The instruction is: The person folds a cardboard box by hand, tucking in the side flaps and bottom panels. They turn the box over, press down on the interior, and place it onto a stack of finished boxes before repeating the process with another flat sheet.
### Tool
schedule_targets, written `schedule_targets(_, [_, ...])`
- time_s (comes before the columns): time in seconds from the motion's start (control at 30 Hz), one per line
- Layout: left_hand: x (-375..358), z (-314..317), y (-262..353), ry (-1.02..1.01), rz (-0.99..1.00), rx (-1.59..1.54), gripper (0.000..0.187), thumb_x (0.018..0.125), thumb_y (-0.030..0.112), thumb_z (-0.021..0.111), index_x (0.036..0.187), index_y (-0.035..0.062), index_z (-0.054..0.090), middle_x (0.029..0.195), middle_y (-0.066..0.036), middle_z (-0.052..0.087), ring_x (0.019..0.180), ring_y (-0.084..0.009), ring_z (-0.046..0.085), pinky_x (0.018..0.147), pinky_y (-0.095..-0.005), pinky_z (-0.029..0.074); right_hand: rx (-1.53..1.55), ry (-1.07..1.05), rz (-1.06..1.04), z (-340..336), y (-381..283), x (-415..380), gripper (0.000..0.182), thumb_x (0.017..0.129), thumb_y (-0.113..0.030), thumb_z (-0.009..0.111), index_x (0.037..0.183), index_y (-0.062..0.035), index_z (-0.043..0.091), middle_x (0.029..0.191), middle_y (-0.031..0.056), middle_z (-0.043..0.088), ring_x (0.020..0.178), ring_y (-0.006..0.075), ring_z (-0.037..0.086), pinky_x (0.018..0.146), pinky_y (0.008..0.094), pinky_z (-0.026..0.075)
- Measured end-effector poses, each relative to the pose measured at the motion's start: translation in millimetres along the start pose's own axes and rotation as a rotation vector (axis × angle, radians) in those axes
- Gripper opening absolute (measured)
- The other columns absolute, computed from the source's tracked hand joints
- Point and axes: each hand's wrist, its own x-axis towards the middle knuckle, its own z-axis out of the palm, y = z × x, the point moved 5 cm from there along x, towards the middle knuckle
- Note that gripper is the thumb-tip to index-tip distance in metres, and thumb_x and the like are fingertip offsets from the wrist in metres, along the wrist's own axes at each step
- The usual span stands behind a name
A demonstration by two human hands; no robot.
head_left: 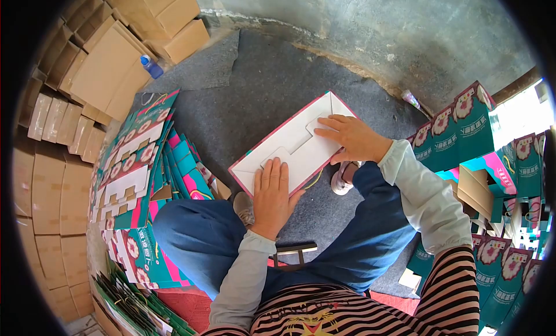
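A cardboard gift box (298,140) is held between my knees with its white bottom facing up. Its interlocking flaps are folded together, and red edging runs round the rim. My left hand (272,194) lies on the near left end, fingers stretched over a flap. Toward the far right end, my right hand (353,138) rests with its fingers on the other flap and its thumb down by the side edge. A bit of yellow cord shows under the box's near edge.
Flat printed green cartons (139,156) are piled to my left. Brown cardboard boxes (52,191) are stacked behind them, with a blue bottle (152,66) close by. Assembled green boxes (452,133) stand at right. A grey mat (272,64) covers the floor up to the wall.
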Motion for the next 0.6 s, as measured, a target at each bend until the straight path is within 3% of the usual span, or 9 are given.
schedule_targets(0.23, [-4,7,-4,-0.056,0.031,-0.005,0.066,0.080,0.037,0.067,0.125,-0.0056,0.047,0.131,-0.023,0.047,0.124,-0.0368,0.043,0.106,-0.0480,0.029,0.016,-0.167,-0.020,9,6,8,0.072,0.068,-0.044,0.073,0.128,-0.0096,0.053,0.137,0.0139,0.046,0.124,0.0312,0.044,0.101,0.0392,0.037])
schedule_targets(0.53, [-3,9,-5,-0.083,0.036,-0.051,0.059,0.080,0.035,0.067,0.121,-0.0044,0.050,0.123,-0.022,0.052,0.115,-0.0364,0.048,0.101,-0.0471,0.035,0.126,-0.309,-0.010,19,14,9,0.068,0.072,-0.046,0.071,0.126,-0.0071,0.054,0.133,0.0149,0.049,0.124,0.0313,0.043,0.103,0.0393,0.036])
schedule_targets(0.6, [-2,4,-1,-0.028,0.040,-0.081,0.056,0.080,0.033,0.068,0.119,-0.0024,0.051,0.120,-0.020,0.053,0.112,-0.0369,0.049,0.099,-0.0464,0.036,0.153,-0.127,-0.011,8,9,2,0.060,0.074,-0.043,0.071,0.119,-0.0057,0.058,0.125,0.0148,0.054,0.118,0.0311,0.048,0.099,0.0380,0.039])
